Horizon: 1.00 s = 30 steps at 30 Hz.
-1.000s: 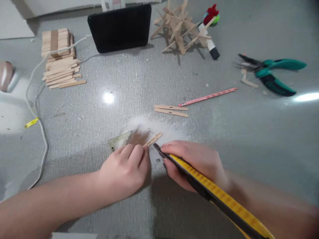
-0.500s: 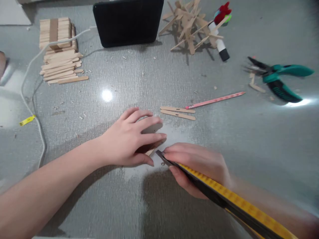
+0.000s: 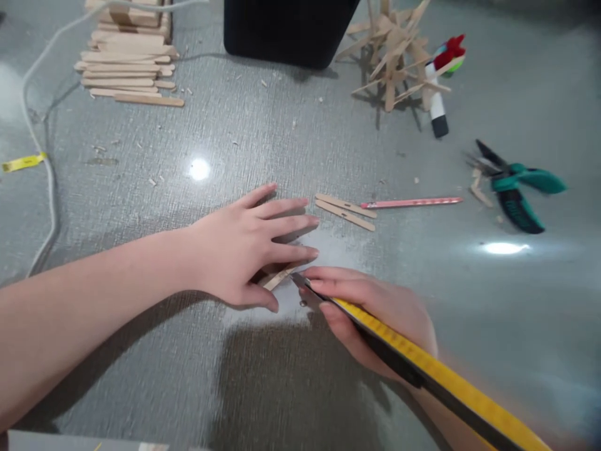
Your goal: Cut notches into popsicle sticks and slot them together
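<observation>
My left hand (image 3: 244,244) lies palm down with its fingers spread, over a wooden craft stick (image 3: 276,280) on a pale patch of the table. The stick shows between thumb and index finger; the rest is hidden. My right hand (image 3: 380,307) grips a yellow and black utility knife (image 3: 455,388) near its front. The blade's tip meets the stick, as far as I can see. Beyond the fingers lie two craft sticks, an upper one (image 3: 331,200) and a lower one (image 3: 359,222), each with a small dark mark at the middle. A pink pencil (image 3: 413,203) touches one's end.
Green-handled pliers (image 3: 516,188) lie open at right. A craft-stick structure (image 3: 392,56) stands at the back beside a white marker-like tube (image 3: 436,103). A black device (image 3: 286,31), piled craft sticks (image 3: 126,66) and a white cable (image 3: 49,181) occupy the back and left.
The camera view has shifted. My left fingers have spread wider and straighter, baring more of the stick. The knife's tip has come from just beside the stick onto it.
</observation>
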Each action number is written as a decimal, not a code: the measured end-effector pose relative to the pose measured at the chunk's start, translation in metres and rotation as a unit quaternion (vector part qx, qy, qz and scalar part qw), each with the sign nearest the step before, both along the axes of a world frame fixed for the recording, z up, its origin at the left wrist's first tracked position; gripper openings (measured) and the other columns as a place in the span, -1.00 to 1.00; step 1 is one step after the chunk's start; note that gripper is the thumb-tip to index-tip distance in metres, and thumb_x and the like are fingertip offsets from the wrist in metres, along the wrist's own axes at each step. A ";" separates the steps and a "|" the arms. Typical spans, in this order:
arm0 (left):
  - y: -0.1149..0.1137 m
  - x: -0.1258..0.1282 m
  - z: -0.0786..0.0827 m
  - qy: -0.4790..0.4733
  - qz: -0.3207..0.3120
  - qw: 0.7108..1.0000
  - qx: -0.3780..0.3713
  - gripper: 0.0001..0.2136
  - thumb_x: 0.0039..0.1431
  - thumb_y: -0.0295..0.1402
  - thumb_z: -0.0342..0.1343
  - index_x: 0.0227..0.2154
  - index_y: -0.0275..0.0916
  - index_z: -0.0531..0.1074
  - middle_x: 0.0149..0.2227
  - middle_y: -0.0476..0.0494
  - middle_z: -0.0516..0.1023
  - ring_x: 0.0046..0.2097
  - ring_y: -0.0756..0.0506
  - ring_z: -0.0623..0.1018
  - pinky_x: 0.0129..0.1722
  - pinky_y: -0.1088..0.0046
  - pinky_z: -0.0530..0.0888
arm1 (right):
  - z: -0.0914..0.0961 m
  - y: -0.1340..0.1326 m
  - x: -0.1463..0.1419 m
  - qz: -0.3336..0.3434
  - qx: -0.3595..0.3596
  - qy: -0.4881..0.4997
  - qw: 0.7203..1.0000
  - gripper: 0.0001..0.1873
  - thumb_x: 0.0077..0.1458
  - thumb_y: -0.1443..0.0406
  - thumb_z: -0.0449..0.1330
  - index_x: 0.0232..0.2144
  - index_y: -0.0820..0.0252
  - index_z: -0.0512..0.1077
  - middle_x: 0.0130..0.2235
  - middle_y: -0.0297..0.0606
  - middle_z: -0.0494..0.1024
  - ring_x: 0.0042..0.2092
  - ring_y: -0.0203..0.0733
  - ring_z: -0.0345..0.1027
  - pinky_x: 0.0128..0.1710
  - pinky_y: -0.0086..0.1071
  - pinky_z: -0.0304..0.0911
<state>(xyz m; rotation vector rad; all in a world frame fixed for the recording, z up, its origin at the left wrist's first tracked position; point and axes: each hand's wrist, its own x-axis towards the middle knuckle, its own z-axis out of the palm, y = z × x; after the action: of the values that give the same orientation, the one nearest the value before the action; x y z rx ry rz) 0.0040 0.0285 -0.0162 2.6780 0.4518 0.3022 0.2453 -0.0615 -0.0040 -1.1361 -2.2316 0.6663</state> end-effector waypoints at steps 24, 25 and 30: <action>-0.005 0.000 -0.002 -0.018 0.000 1.000 0.021 -0.33 0.13 0.07 0.24 0.22 -0.19 0.43 0.35 -0.33 0.33 0.37 -0.44 0.31 0.36 -0.20 0.20 | -0.002 0.003 -0.003 0.018 0.022 -0.007 1.000 -0.71 0.17 0.44 0.15 -0.08 0.04 0.40 -0.15 -0.20 0.70 -0.16 -0.10 0.66 -0.15 -0.32 0.60; -0.005 0.000 -0.003 -0.018 0.000 1.000 0.020 -0.34 0.14 0.06 0.24 0.23 -0.18 0.42 0.35 -0.33 0.32 0.37 -0.44 0.31 0.36 -0.21 0.19 | -0.002 0.003 -0.004 0.017 0.023 -0.007 1.000 -0.71 0.16 0.44 0.15 -0.08 0.04 0.40 -0.15 -0.20 0.70 -0.16 -0.10 0.66 -0.14 -0.31 0.60; -0.005 0.000 -0.004 -0.034 0.008 0.999 0.013 -0.38 0.12 0.01 0.26 0.21 -0.11 0.44 0.34 -0.27 0.34 0.36 -0.44 0.33 0.36 -0.19 0.20 | 0.002 0.000 -0.011 0.009 0.005 0.005 1.000 -0.70 0.17 0.48 0.16 -0.10 0.06 0.39 -0.23 -0.24 0.67 -0.27 -0.18 0.64 -0.28 -0.41 0.56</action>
<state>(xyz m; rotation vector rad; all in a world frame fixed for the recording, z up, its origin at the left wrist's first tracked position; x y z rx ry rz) 0.0038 0.0233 -0.0204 2.6806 0.4507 0.4049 0.2346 -0.0616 -0.0021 -1.1068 -2.2362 0.6650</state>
